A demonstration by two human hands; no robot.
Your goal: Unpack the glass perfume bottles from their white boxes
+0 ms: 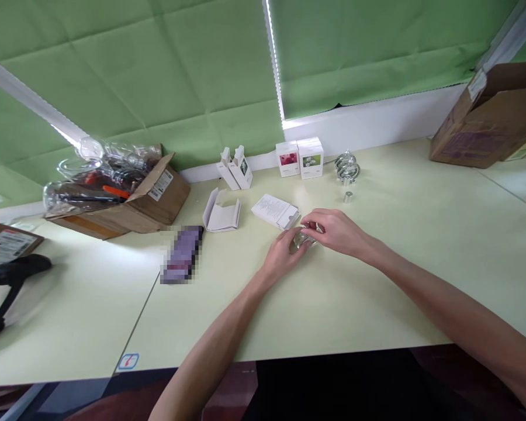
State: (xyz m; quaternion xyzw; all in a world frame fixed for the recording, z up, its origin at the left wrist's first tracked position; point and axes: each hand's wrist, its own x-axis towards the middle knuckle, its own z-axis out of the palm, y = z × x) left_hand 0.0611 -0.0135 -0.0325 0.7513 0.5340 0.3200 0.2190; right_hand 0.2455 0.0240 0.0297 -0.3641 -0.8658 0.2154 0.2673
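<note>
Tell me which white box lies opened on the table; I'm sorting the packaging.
The unfolded white carton left of the leaflet; the other white boxes stand further back, two with raised flaps, two with picture labels.
</note>
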